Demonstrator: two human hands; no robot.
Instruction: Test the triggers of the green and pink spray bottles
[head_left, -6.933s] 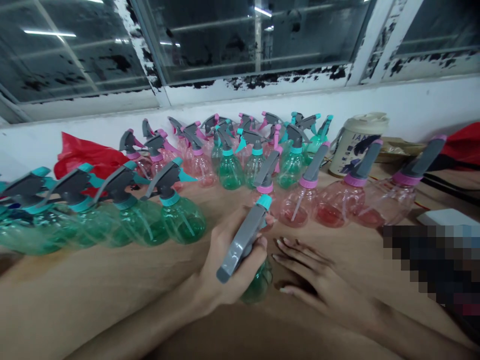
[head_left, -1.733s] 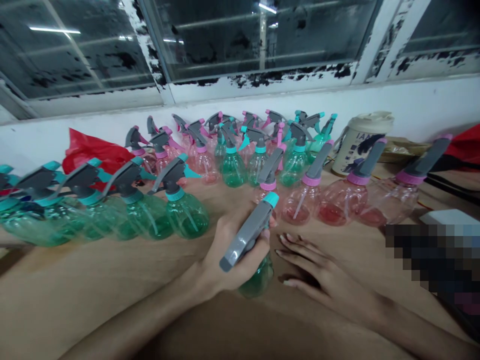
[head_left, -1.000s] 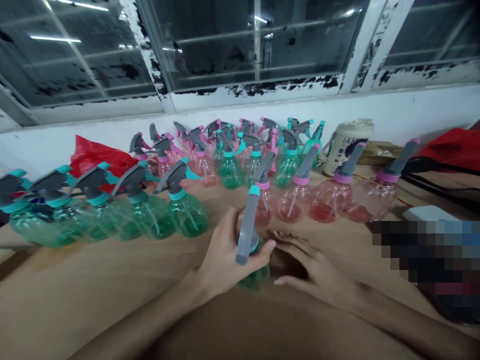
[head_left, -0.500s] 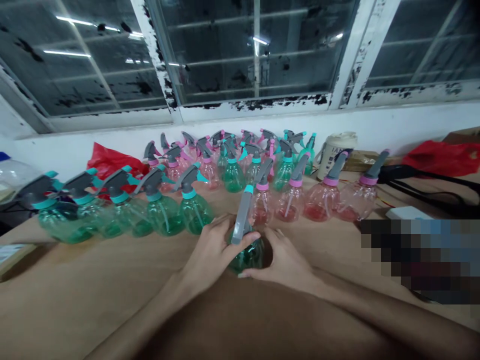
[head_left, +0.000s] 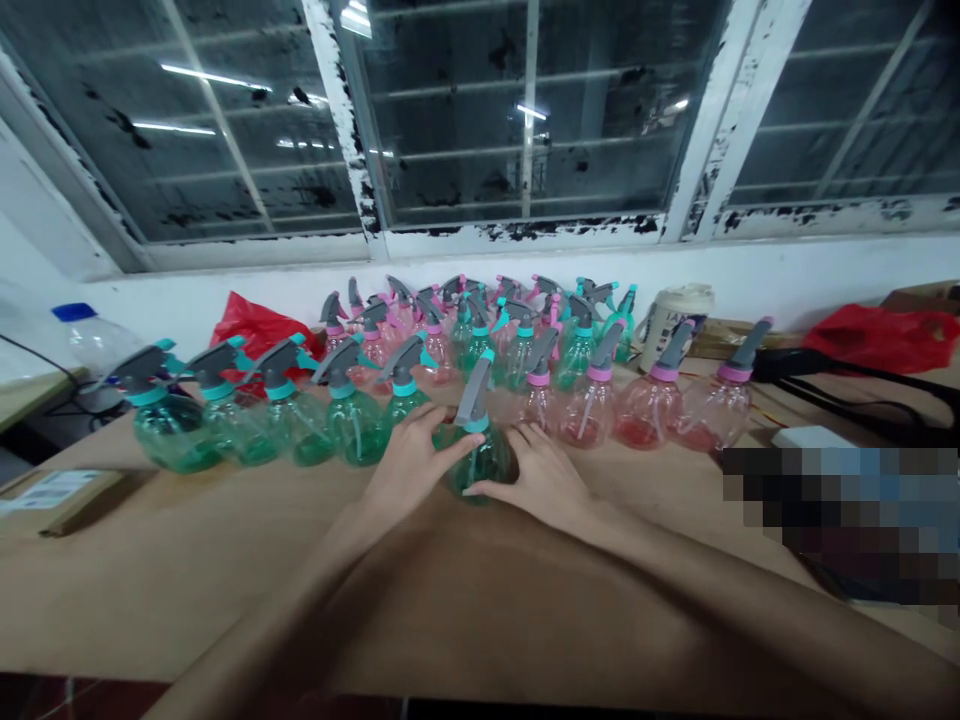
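A green spray bottle (head_left: 489,465) with a grey trigger head and teal collar stands upright in the middle of the table. My left hand (head_left: 414,458) grips its left side, thumb across the upper body. From the right, my right hand (head_left: 551,472) curves round the bottle, its thumb low on the front; the far fingers are partly hidden. To the left runs a row of green spray bottles, the nearest one (head_left: 356,425) angled with its nozzle to the right. Pink spray bottles (head_left: 649,410) line up on the right.
Behind these rows more pink and green spray bottles crowd near the wall. A paper cup (head_left: 675,315), red plastic bags (head_left: 881,338) and black straps (head_left: 862,375) lie at the back right. A cardboard box (head_left: 64,500) sits at the left, near a blue-capped clear bottle (head_left: 94,335).
Both hands have moved the green spray bottle away from me and slightly left, closer to the gap between the rows. My view has shifted, showing more of the table's left side and front edge.
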